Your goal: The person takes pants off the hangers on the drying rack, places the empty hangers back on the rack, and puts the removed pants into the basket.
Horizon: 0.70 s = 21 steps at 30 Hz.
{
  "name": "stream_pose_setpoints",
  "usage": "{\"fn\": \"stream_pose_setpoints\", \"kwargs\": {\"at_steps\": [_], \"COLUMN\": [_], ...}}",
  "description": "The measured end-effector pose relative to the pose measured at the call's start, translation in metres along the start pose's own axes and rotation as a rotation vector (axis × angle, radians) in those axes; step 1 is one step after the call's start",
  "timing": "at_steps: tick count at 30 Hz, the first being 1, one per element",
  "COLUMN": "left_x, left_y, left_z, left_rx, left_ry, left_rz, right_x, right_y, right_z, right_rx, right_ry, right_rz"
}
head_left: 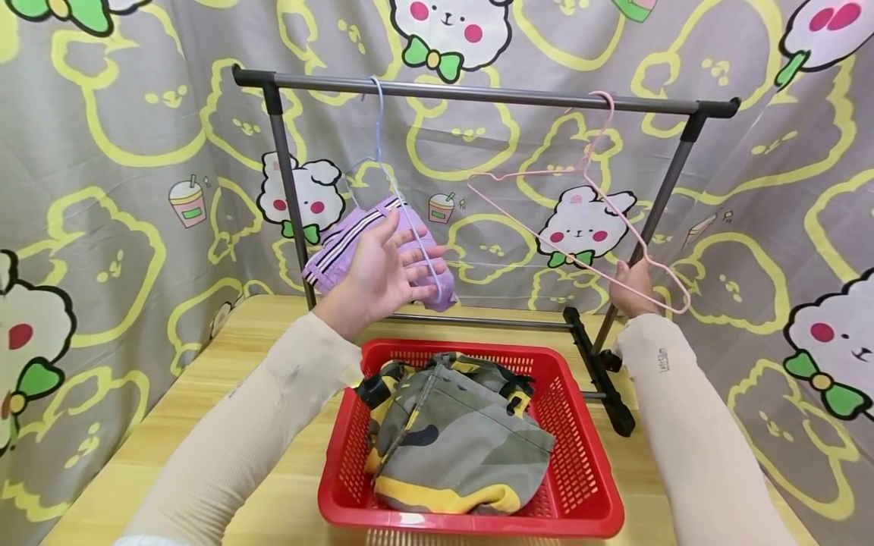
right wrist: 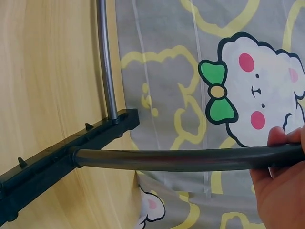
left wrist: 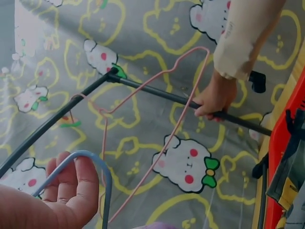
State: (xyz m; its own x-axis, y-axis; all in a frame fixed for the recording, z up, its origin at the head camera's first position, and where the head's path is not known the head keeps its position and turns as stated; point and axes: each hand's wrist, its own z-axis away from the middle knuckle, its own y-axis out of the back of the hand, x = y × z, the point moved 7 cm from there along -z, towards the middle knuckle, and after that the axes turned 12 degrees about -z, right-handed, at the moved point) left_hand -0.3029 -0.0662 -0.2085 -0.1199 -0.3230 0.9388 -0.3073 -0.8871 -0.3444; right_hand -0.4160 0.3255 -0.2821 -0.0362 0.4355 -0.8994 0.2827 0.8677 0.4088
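My left hand (head_left: 382, 265) is palm up with its fingers spread, at the end of a blue hanger (head_left: 379, 129) on the rail. The hanger's bent end crosses in front of the fingers in the left wrist view. Lilac pants (head_left: 348, 235) with a striped waistband hang from this hanger, partly hidden by the hand. On the right, my right hand (head_left: 635, 288) grips the dark upright post (right wrist: 190, 160) of the clothes rack (head_left: 478, 92). A bare pink hanger (head_left: 546, 235) hangs from the rail, its lower corner overlapping that hand in the head view.
A red plastic basket (head_left: 601, 508) stands on the wooden table (head_left: 225, 364) before the rack, holding folded camouflage clothing (head_left: 471, 425). The rack's dark foot (head_left: 601, 379) lies behind its right side. A patterned grey curtain (head_left: 225, 152) hangs round the back and sides.
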Motion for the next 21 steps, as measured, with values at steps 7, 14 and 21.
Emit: {"fn": "stream_pose_setpoints", "kwargs": {"at_steps": [7, 14, 21], "left_x": [-0.001, 0.003, 0.007], "left_y": [0.005, 0.002, 0.001], "left_z": [0.004, 0.011, 0.016], "left_rx": [0.031, 0.068, 0.058], "left_ry": [-0.015, -0.054, -0.052], "left_rz": [-0.087, -0.158, -0.206], "right_x": [-0.001, 0.000, 0.001], "right_y": [0.000, -0.001, -0.001], "right_z": [0.004, 0.005, 0.002], "right_rx": [0.004, 0.012, 0.019], "right_ry": [0.009, -0.008, -0.019], "right_rz": [-0.015, -0.006, 0.006]}}
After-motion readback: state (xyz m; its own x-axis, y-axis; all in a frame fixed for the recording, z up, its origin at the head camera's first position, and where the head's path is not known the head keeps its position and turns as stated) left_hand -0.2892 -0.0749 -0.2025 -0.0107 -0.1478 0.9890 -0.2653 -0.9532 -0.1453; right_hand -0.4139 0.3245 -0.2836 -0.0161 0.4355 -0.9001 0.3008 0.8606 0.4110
